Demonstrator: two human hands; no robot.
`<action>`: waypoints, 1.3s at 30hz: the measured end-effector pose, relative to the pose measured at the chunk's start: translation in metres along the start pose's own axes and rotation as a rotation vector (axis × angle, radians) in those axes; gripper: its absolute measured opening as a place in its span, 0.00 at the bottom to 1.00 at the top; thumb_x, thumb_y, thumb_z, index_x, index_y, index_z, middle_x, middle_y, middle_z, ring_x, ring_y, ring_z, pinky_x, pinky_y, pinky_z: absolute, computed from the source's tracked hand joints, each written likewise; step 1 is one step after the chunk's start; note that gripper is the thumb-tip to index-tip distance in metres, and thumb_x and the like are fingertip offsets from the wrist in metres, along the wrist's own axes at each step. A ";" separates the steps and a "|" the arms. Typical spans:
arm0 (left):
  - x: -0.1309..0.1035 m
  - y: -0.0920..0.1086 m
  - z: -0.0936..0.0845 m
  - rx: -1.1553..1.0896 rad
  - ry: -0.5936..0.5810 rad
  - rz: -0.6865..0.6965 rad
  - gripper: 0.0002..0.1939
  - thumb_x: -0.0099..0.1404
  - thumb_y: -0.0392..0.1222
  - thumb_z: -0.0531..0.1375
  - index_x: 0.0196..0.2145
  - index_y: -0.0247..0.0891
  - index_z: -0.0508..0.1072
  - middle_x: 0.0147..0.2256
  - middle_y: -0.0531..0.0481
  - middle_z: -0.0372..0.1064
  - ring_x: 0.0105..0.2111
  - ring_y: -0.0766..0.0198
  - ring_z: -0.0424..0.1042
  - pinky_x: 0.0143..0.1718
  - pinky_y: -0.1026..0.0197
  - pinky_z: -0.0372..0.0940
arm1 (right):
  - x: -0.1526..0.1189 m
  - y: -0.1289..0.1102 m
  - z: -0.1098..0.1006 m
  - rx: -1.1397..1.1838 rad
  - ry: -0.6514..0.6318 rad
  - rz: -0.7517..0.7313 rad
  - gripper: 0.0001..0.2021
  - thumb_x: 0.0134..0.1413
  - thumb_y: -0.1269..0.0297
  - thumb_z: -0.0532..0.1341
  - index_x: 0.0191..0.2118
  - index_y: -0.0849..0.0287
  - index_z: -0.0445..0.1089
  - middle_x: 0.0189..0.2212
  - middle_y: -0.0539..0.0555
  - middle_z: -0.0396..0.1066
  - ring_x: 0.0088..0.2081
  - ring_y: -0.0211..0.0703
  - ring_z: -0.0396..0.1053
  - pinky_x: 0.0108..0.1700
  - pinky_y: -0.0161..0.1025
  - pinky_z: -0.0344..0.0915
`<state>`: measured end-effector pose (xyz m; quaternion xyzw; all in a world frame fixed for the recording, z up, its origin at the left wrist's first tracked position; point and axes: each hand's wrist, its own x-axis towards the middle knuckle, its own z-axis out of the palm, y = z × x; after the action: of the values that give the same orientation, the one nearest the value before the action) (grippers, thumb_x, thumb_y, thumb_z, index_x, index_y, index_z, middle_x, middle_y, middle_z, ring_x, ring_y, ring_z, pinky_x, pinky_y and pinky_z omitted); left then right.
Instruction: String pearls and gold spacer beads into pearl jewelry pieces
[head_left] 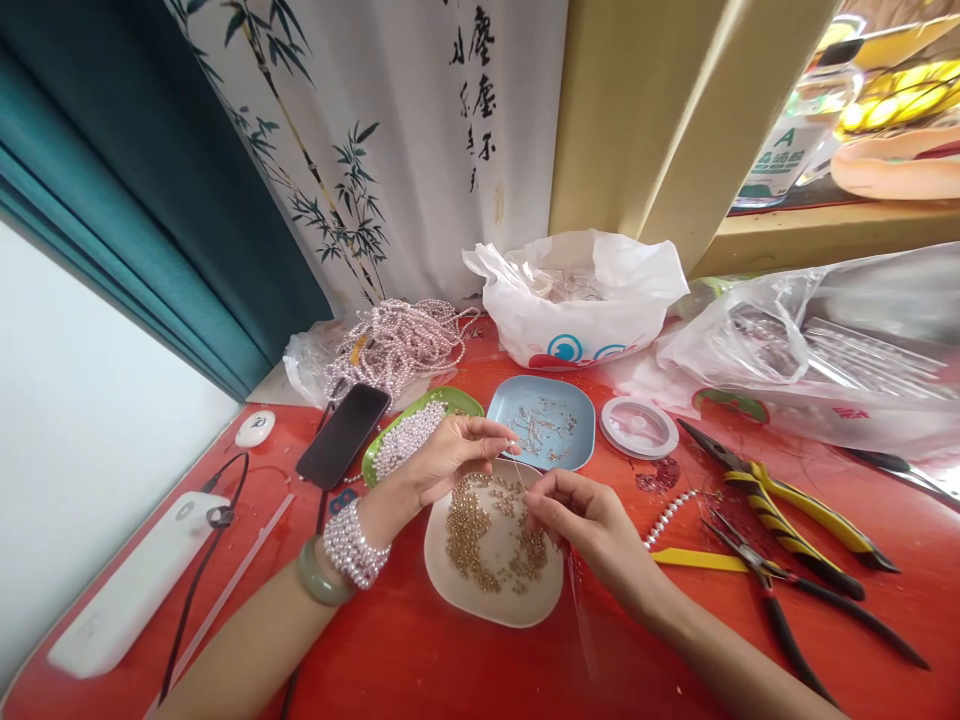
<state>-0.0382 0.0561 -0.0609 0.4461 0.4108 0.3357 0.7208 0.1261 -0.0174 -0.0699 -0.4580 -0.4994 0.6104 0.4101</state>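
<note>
My left hand (459, 457) is closed in a pinch on a tiny pale bead (513, 446), above the far rim of a cream dish (491, 608). A thin clear thread (519, 472) runs from that bead down to my right hand (576, 512), whose thumb and forefinger are pressed together on it. Loose gold beads (466, 535) lie in the dish below both hands. Several strands of pearly beads (355, 543) and a green bangle (322, 573) circle my left wrist. Part of the thread trails down past my right hand.
Behind the hands are a green tray (469, 402) of pearly beads (409, 440), a blue tray (510, 396) of small metal findings, and a thread spool (639, 428). Pliers (776, 530) lie right; a phone (343, 436) and power bank (139, 585) left. Plastic bags (577, 320) line the back.
</note>
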 end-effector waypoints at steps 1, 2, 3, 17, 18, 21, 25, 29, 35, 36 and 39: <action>0.000 0.000 0.000 0.005 -0.001 0.000 0.08 0.46 0.35 0.67 0.27 0.33 0.76 0.27 0.49 0.71 0.26 0.72 0.66 0.23 0.69 0.57 | 0.000 0.000 0.000 0.002 0.001 -0.002 0.11 0.49 0.59 0.58 0.24 0.61 0.62 0.17 0.45 0.61 0.19 0.30 0.54 0.22 0.30 0.50; 0.000 0.000 0.000 0.007 -0.001 -0.003 0.08 0.46 0.35 0.67 0.27 0.33 0.76 0.27 0.49 0.71 0.26 0.72 0.66 0.23 0.69 0.57 | 0.000 0.000 -0.001 0.003 0.002 -0.003 0.11 0.49 0.59 0.58 0.24 0.61 0.63 0.17 0.45 0.61 0.19 0.30 0.54 0.22 0.30 0.50; 0.000 0.000 0.000 0.005 -0.001 -0.005 0.08 0.46 0.35 0.67 0.27 0.33 0.76 0.27 0.49 0.71 0.26 0.72 0.65 0.23 0.69 0.57 | -0.001 0.001 -0.001 0.005 0.004 -0.001 0.11 0.49 0.59 0.58 0.24 0.61 0.63 0.17 0.45 0.61 0.19 0.30 0.54 0.22 0.30 0.50; -0.003 0.001 0.003 0.208 -0.048 0.114 0.13 0.47 0.37 0.67 0.32 0.33 0.73 0.28 0.49 0.71 0.27 0.68 0.69 0.25 0.68 0.60 | 0.001 0.001 -0.001 -0.019 0.034 0.014 0.13 0.49 0.57 0.58 0.23 0.61 0.62 0.17 0.45 0.60 0.19 0.30 0.53 0.22 0.30 0.50; -0.004 0.002 0.004 0.248 -0.070 0.116 0.14 0.48 0.37 0.66 0.33 0.33 0.72 0.28 0.49 0.71 0.27 0.68 0.69 0.27 0.67 0.61 | 0.001 0.001 -0.001 -0.022 0.035 0.012 0.13 0.49 0.57 0.57 0.23 0.61 0.62 0.18 0.45 0.60 0.19 0.30 0.53 0.22 0.30 0.50; -0.008 0.008 0.004 0.389 -0.125 0.108 0.15 0.50 0.38 0.65 0.37 0.34 0.70 0.28 0.48 0.73 0.30 0.65 0.71 0.33 0.63 0.63 | 0.002 0.003 0.000 -0.032 0.035 -0.003 0.13 0.50 0.56 0.57 0.24 0.60 0.62 0.18 0.45 0.59 0.20 0.31 0.53 0.22 0.30 0.51; -0.013 0.021 -0.005 0.680 -0.093 0.185 0.09 0.54 0.40 0.61 0.35 0.35 0.72 0.29 0.48 0.73 0.32 0.62 0.71 0.35 0.61 0.63 | 0.002 0.006 0.001 -0.067 0.062 -0.034 0.14 0.50 0.54 0.56 0.26 0.60 0.62 0.19 0.46 0.59 0.20 0.32 0.54 0.21 0.31 0.53; -0.018 0.029 -0.015 1.195 -0.186 0.303 0.05 0.56 0.35 0.57 0.28 0.37 0.74 0.28 0.50 0.73 0.31 0.63 0.69 0.35 0.61 0.60 | 0.001 0.008 0.001 -0.140 0.083 -0.066 0.13 0.52 0.54 0.55 0.27 0.60 0.62 0.20 0.47 0.60 0.21 0.33 0.55 0.22 0.31 0.55; -0.021 0.018 -0.015 1.539 -0.300 0.395 0.10 0.57 0.31 0.53 0.27 0.36 0.74 0.27 0.48 0.71 0.31 0.62 0.68 0.33 0.62 0.58 | 0.002 0.010 0.001 -0.161 0.070 -0.066 0.12 0.52 0.55 0.54 0.27 0.60 0.62 0.20 0.47 0.60 0.21 0.33 0.56 0.22 0.31 0.56; -0.021 0.015 -0.014 1.566 -0.293 0.401 0.10 0.57 0.31 0.53 0.26 0.36 0.74 0.27 0.48 0.71 0.30 0.62 0.68 0.32 0.62 0.58 | 0.002 0.010 0.001 -0.160 0.071 -0.066 0.12 0.52 0.55 0.54 0.27 0.60 0.62 0.20 0.47 0.60 0.21 0.33 0.56 0.22 0.31 0.56; -0.022 0.011 -0.012 1.606 -0.262 0.427 0.11 0.58 0.31 0.52 0.25 0.35 0.73 0.25 0.47 0.69 0.29 0.61 0.67 0.30 0.62 0.56 | 0.002 0.008 0.001 -0.150 0.069 -0.066 0.12 0.52 0.56 0.55 0.27 0.60 0.62 0.20 0.47 0.60 0.20 0.33 0.56 0.22 0.31 0.56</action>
<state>-0.0595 0.0462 -0.0477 0.9270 0.3445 0.0160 0.1472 0.1241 -0.0174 -0.0782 -0.4916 -0.5442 0.5411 0.4115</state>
